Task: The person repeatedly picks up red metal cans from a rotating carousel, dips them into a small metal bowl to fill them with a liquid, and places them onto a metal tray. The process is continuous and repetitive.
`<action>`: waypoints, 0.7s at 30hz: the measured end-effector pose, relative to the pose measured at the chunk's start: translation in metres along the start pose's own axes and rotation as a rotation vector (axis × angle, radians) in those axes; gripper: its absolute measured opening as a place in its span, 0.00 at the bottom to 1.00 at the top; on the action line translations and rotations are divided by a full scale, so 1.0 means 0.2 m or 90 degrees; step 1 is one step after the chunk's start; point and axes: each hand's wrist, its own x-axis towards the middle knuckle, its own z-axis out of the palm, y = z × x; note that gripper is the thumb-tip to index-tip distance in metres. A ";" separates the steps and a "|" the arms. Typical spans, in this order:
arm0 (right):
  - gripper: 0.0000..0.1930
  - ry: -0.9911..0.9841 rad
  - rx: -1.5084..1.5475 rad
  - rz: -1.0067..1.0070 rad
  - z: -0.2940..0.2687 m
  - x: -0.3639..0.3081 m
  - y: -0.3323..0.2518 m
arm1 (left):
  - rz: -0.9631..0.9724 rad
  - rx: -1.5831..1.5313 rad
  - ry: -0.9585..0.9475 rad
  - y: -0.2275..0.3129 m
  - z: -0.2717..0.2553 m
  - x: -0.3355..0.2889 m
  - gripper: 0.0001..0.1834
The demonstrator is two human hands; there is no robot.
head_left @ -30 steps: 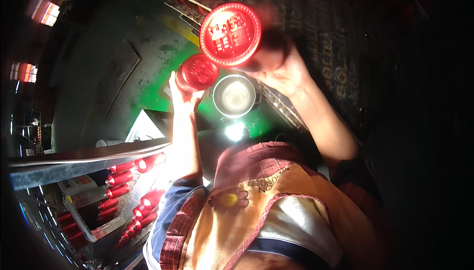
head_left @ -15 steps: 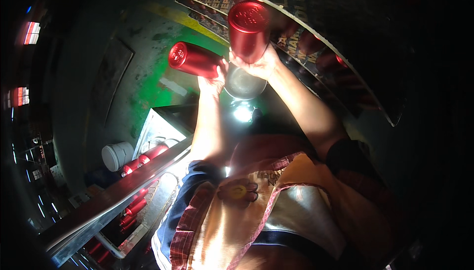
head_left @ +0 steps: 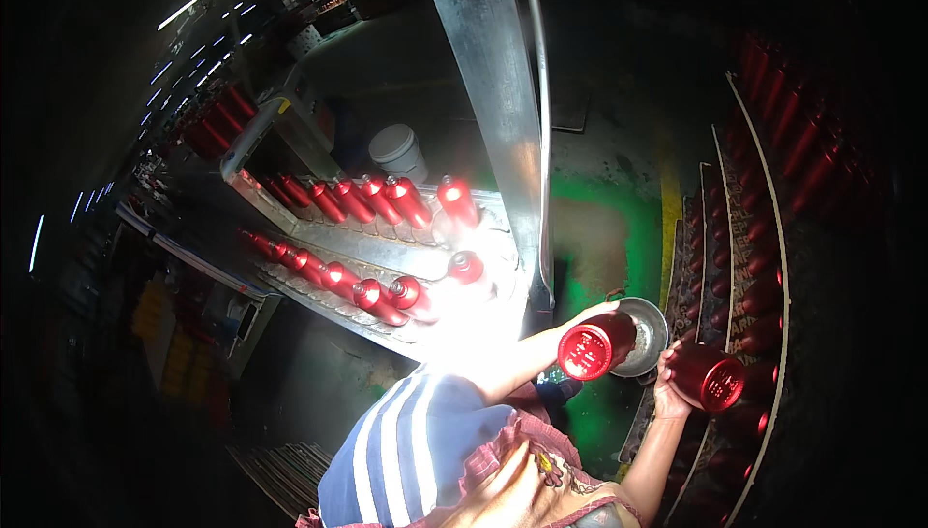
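My left hand (head_left: 594,313) is closed around a shiny red metal bottle (head_left: 617,333), its base turned up towards me. A second red bottle (head_left: 704,376) is gripped by my right hand (head_left: 669,397), tilted with its base to the right. The necks of both bottles are hidden. Below and between the two hands is a round grey metal dish or pan (head_left: 652,323). Part of it is covered by the bottle in my left hand.
At the left, several upright red bottles (head_left: 353,201) stand in two rows on a brightly lit metal rack or conveyor (head_left: 387,256). A metal post (head_left: 498,74) rises beside it. A white bucket (head_left: 396,149) stands behind. Layered boards (head_left: 773,238) with red bottles between them fill the right.
My view has swung to the left, bringing the rows of bottles into sight and shifting my hands to the lower right. Each hand still holds a red bottle.
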 end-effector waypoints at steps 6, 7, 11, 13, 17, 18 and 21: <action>0.29 0.049 0.056 0.105 -0.18 -0.34 0.36 | 0.099 0.062 0.076 -0.26 -0.06 -0.63 0.21; 0.33 0.075 0.071 0.124 -0.20 -0.38 0.42 | 0.119 0.066 0.085 -0.29 -0.07 -0.74 0.21; 0.29 0.138 0.043 0.163 -0.23 -0.49 0.67 | 0.208 0.089 0.129 -0.33 -0.11 -1.16 0.21; 0.27 0.109 -0.012 0.184 -0.27 -0.52 0.78 | 0.254 0.077 0.149 -0.36 -0.19 -1.37 0.21; 0.24 0.122 -0.086 0.251 -0.39 -0.46 1.09 | 0.357 0.053 0.245 -0.37 -0.44 -1.86 0.22; 0.24 0.133 -0.088 0.278 -0.41 -0.43 1.19 | 0.385 0.048 0.266 -0.38 -0.51 -1.99 0.22; 0.19 0.158 -0.326 0.187 -0.32 -0.26 1.59 | 0.491 0.063 0.325 -0.36 -0.72 -2.43 0.22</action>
